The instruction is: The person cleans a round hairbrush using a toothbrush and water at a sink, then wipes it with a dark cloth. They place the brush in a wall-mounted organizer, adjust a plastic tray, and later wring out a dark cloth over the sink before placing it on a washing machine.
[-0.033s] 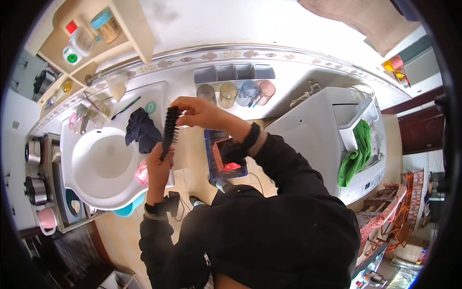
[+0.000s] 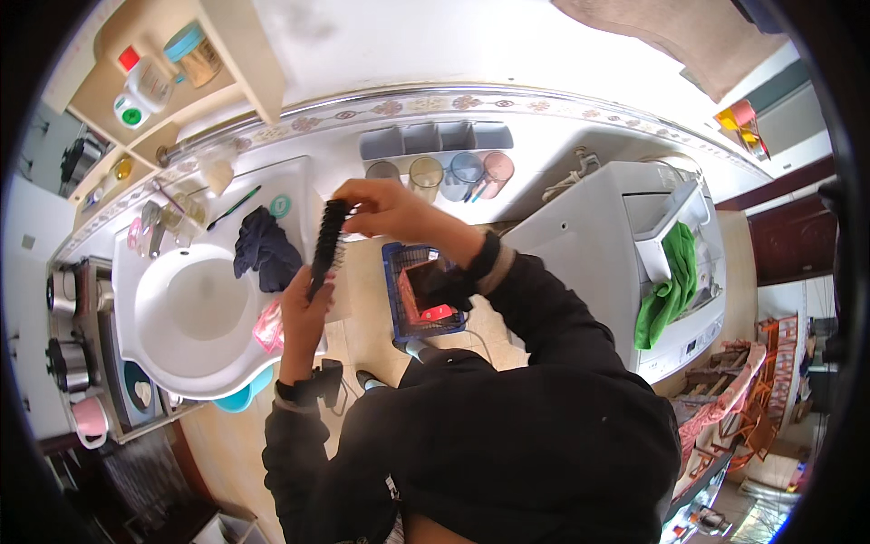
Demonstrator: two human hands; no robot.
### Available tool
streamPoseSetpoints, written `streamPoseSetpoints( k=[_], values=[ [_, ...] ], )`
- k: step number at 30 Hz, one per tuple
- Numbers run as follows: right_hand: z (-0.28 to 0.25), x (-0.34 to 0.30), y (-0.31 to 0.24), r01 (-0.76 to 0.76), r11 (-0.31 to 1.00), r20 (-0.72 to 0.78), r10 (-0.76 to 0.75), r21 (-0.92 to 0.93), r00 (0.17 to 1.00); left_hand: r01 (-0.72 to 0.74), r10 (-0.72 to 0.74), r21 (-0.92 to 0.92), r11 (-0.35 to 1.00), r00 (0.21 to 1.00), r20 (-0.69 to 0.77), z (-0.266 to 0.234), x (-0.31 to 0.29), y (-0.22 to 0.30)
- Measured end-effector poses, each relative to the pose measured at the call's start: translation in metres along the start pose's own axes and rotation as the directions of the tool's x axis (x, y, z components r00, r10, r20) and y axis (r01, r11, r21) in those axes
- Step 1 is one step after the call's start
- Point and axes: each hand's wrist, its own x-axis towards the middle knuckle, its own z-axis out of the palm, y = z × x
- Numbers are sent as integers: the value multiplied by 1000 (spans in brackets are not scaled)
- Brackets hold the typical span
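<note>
A black hairbrush (image 2: 329, 234) is held upright in front of me, at the right edge of the sink counter. My left hand (image 2: 305, 313) is closed round its handle. Up at the bristled end, my right hand (image 2: 391, 210) has its fingertips pinched against the bristles. Whether hair or anything else is between those fingers is too small to make out. A dark navy cloth (image 2: 265, 249) lies crumpled on the counter left of the brush. Close beside my left hand is a pink crumpled item (image 2: 269, 326).
The white sink basin (image 2: 195, 308) is at left, with a green toothbrush-like stick (image 2: 234, 207) behind it. Several coloured cups (image 2: 426, 178) hang on the wall. A blue basket (image 2: 390, 290) stands on the floor. At right, a green cloth (image 2: 666, 286) drapes over the washing machine (image 2: 580, 245).
The brush has tilted slightly, its bristled end leaning further right. Both hands keep their places on it, and the view has shifted a little.
</note>
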Motion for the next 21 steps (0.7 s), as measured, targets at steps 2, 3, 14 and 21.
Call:
streamPoseSetpoints(
  k=[2, 3, 14, 21],
  values=[
    [-32, -31, -15, 153, 984, -181, -167, -89, 969, -142, 147, 107, 984, 988, -46, 22, 10, 5],
    [-50, -46, -24, 161, 963, -333, -229, -218, 915, -227, 237, 134, 965, 970, -58, 29, 14, 7],
    [-204, -112, -3, -288, 722, -754, -476, -629, 452, 54, -58, 113, 992, 998, 39, 37, 10, -20],
    [-219, -86, 69, -298, 683, -686, -407, -667, 603, 102, -105, 100, 990, 994, 29, 35, 1, -23]
  ],
)
